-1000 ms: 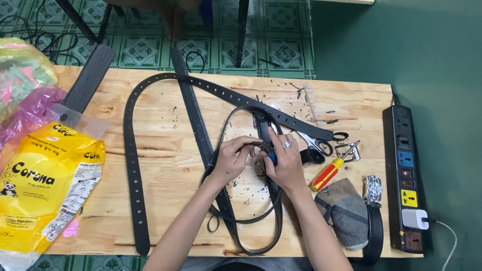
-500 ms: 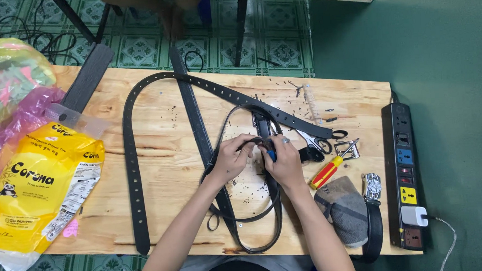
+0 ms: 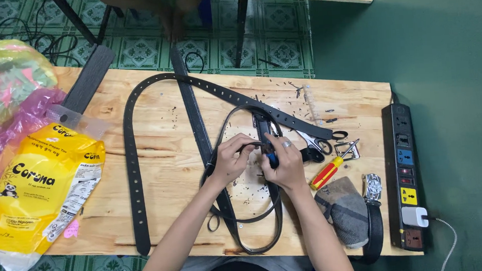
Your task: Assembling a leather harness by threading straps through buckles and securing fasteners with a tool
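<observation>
Near the frame's centre, the left hand (image 3: 232, 159) pinches a looped black belt (image 3: 236, 219) while the right hand (image 3: 285, 162) clenches a blue-handled tool (image 3: 272, 160) against it, scissors (image 3: 314, 143) and a red-yellow screwdriver (image 3: 327, 173) lying right, a longer belt (image 3: 132, 159) arcing beyond.

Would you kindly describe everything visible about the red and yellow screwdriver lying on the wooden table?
The red and yellow screwdriver is a short hand tool with a glossy, plastic-looking handle, red with yellow bands. It lies flat and diagonal on the pale plywood table, upper end pointing toward the metal buckle, lower end near the grey fabric pouch. Its shaft is too small to make out clearly. It sits just beside the right hand, which does not appear to touch it.
</observation>
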